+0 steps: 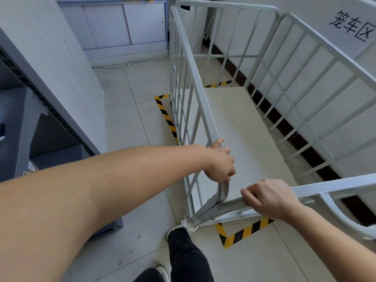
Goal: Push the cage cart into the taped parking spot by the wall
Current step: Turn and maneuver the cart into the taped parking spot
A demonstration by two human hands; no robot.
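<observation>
The cage cart (240, 127), a grey frame of barred side panels round a pale floor board, stands close along the white wall (305, 21) on its right side, with only a thin strip of dark skirting showing through the bars between them. Yellow-and-black tape (166, 119) marks the parking spot on the tiled floor (130, 127): one strip runs just outside the cart's left panel, a short piece shows past its far end, and a corner of tape lies under the near end, so the cart sits mostly within the marked lines, though its near corner reaches the tape there. To the left, open floor separates the cart from a grey shelf unit (50, 82), and a low cabinet (124, 27) stands beyond. The wheels are hidden beneath the board, and the near panel is cut off at the right edge of the view. A sign with dark characters (353, 25) on the wall is partly cropped. The left hand (220, 162) has its fingers (228, 171) curled tight round the top rail of the left panel near its rounded corner. The right hand (268, 197) grips the top rail of the near panel, fingers wrapped over it. A shoe (181, 225) touches the cart's near bottom corner.
</observation>
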